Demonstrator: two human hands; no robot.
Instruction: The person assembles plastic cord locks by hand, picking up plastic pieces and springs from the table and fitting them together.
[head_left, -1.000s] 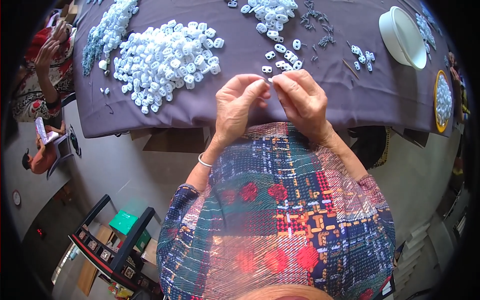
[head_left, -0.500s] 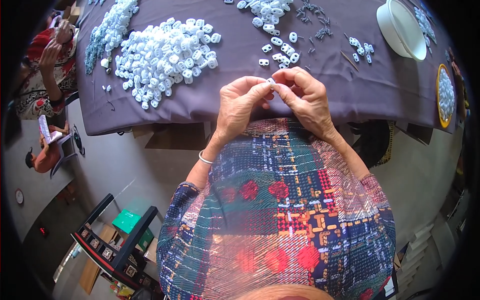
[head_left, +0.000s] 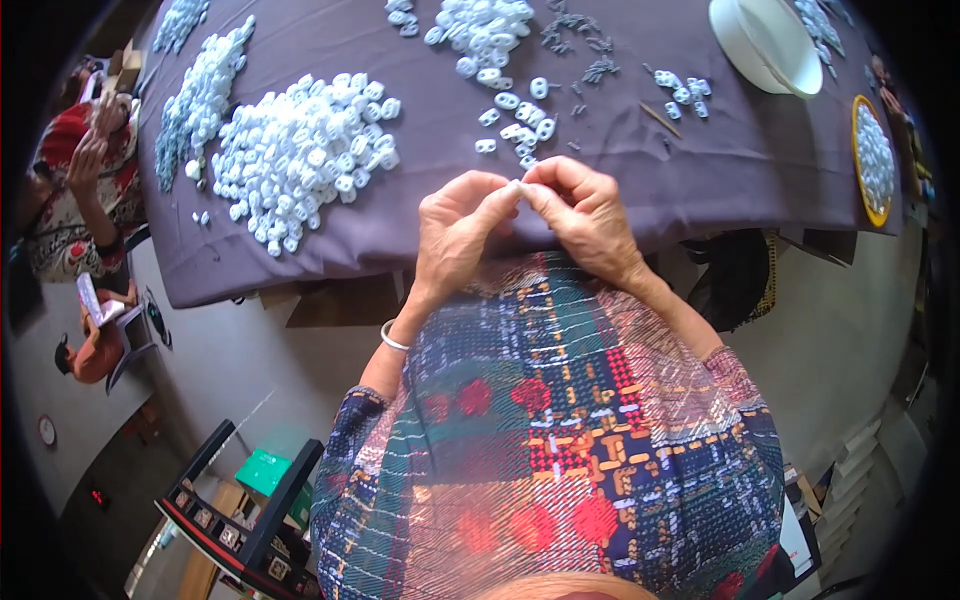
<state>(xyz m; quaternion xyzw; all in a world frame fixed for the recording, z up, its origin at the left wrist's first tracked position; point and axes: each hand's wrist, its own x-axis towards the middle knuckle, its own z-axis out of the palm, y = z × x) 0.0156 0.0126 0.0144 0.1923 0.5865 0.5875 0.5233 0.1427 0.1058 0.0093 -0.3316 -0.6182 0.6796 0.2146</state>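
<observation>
My left hand and my right hand meet fingertip to fingertip at the near edge of the table. Both are closed in a pinch on a small white plastic piece, mostly covered by thumbs and forefingers. Just beyond the fingers lies a loose group of white two-hole plastic pieces, which look like cord stoppers. Tiny dark grey pins are scattered farther back. To the left spreads a big heap of the white pieces.
A dark cloth covers the table. To the right are a thin brown stick, a small cluster of pieces, a white basin and a filled yellow-rimmed tray. Another person sits at the left.
The view has shifted, so the table things appear farther left. My hands stay pinched together, slightly lower in the picture, and the small piece is more hidden by the fingertips.
</observation>
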